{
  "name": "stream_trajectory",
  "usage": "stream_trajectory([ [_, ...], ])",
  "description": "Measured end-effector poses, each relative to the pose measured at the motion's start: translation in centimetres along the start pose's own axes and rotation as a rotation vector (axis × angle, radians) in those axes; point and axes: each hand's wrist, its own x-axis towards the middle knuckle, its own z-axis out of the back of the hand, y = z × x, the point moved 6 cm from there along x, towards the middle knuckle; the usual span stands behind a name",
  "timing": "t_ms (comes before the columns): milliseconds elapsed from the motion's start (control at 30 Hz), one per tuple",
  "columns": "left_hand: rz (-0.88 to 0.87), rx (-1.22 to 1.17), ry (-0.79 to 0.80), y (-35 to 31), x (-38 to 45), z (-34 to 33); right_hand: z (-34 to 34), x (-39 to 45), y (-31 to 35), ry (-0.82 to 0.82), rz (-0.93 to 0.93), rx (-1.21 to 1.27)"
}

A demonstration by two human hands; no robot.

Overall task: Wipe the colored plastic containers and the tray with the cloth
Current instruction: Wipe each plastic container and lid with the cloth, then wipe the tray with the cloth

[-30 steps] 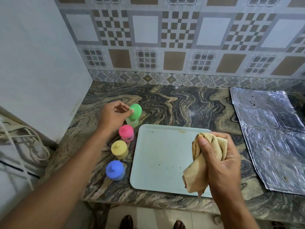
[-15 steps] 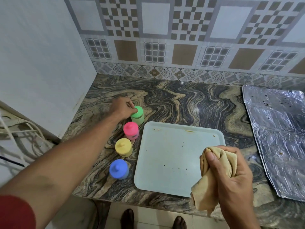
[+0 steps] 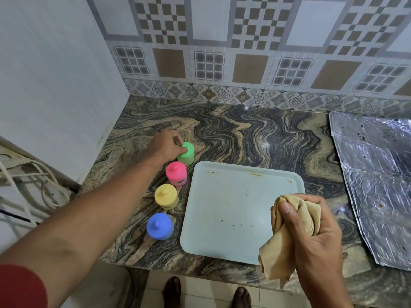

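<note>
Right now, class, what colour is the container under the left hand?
Green, touched by the left hand; it shows in the head view.

Four containers (image 3: 171,187) in row left of tray (image 3: 224,210) – foil sheet (image 3: 375,185) right, all on counter (image 3: 255,138).

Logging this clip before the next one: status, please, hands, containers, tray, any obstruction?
Left hand on green container, standing on the counter. Right hand shut on cloth, above the tray. Tray spotted, nothing on it. No obstruction.
</note>
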Motion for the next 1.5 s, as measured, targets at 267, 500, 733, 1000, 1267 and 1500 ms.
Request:
stream_trajectory([
  [267, -0.026, 0.044, -0.028, -0.1, -0.7, -0.2, 0.7, 0.5, -1.9, -0.094, -0.109, 0.03],
  [500, -0.105, 0.044, -0.167, -1.2, -2.6, 1.6, 1.7, 1.7, -7.7, -0.099, -0.484, 0.113],
  [733, -0.278, -0.245, -0.318, -4.7, -14.1, 2.1, 0.8, 3.2, -10.1, 0.147, -0.62, 0.023],
  [1000, -0.117, -0.26, -0.25, 0.1, -29.1, -6.3, -7.1, 5.6, -8.7, 0.787, 0.123, -0.459],
  [1267, -0.21, -0.167, -0.177, 2.9, -31.7, -12.7, -13.7, -0.5, -15.2, 1.272, 0.749, -0.941],
  [1500, -0.269, -0.221, -0.211, 4.6, -31.2, -13.8, -14.5, 0.7, -17.8, 1.272, 0.919, -0.952],
])
